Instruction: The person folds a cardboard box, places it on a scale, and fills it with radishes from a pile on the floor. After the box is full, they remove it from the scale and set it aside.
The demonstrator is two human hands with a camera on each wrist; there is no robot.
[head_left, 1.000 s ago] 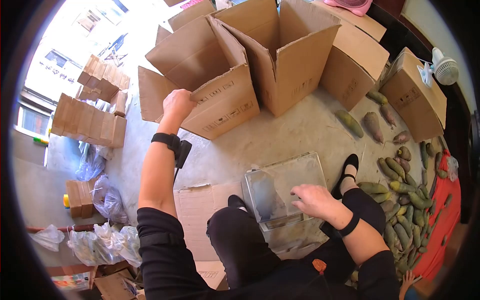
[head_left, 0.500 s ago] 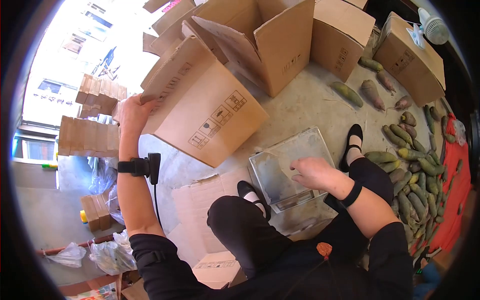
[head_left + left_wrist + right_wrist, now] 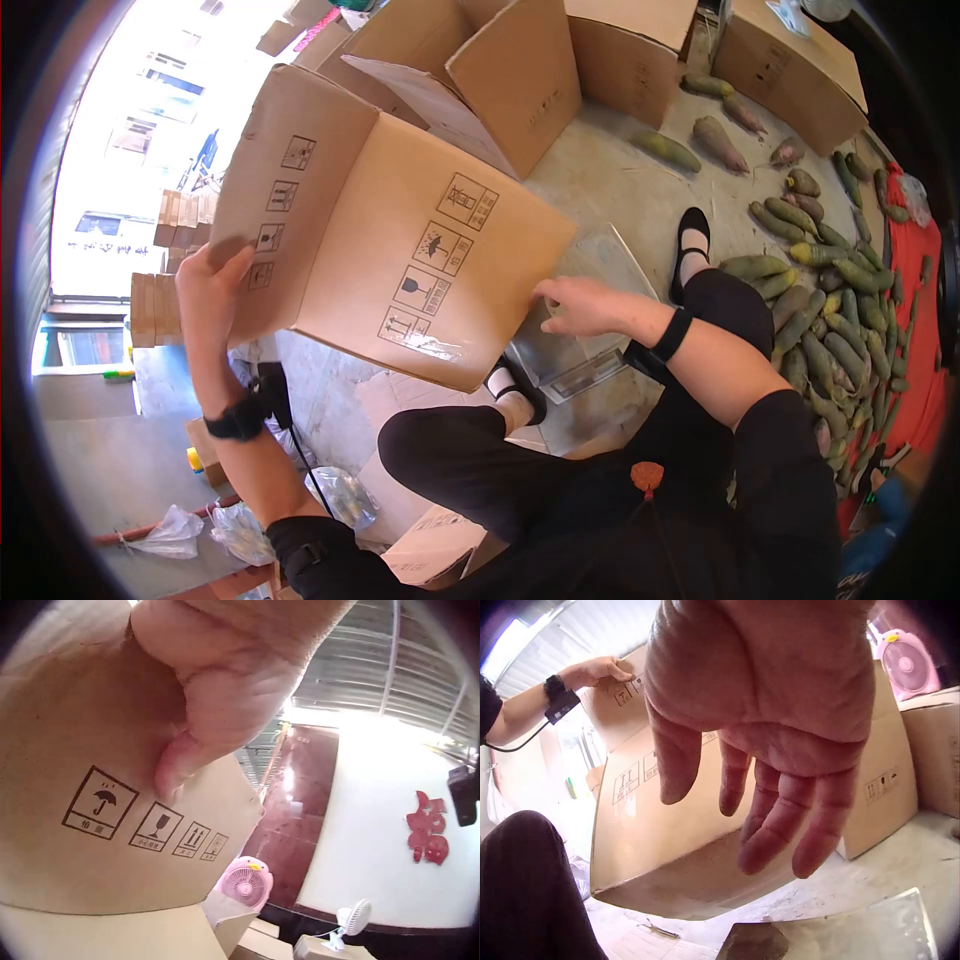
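Note:
A cardboard box (image 3: 350, 250) with printed symbols hangs tilted in front of the person. My left hand (image 3: 210, 290) grips its raised flap (image 3: 300, 130), the thumb lying on the printed face; the left wrist view shows this thumb (image 3: 176, 761) close up, with the other fingers hidden behind the cardboard. Beside the box's right edge is my right hand (image 3: 585, 305), holding nothing, its fingers loosely bent. In the right wrist view that hand (image 3: 765, 697) hangs in front of the box (image 3: 682, 862); whether it touches it, I cannot tell. A flat glassy-topped metal device (image 3: 580, 365) sits below, partly covered.
More cardboard boxes (image 3: 520, 90) stand at the back. Many green and purplish long vegetables (image 3: 840, 350) lie on the floor at the right, beside a red sheet (image 3: 915, 400). Flattened cardboard (image 3: 395, 400) and plastic bags (image 3: 345, 497) are at the left. A pink fan (image 3: 246, 883) stands behind.
The left hand has pulled the box away from the other boxes, toward the person, and turned it so its printed side faces up. The box now overlaps the metal device and comes close to the right hand.

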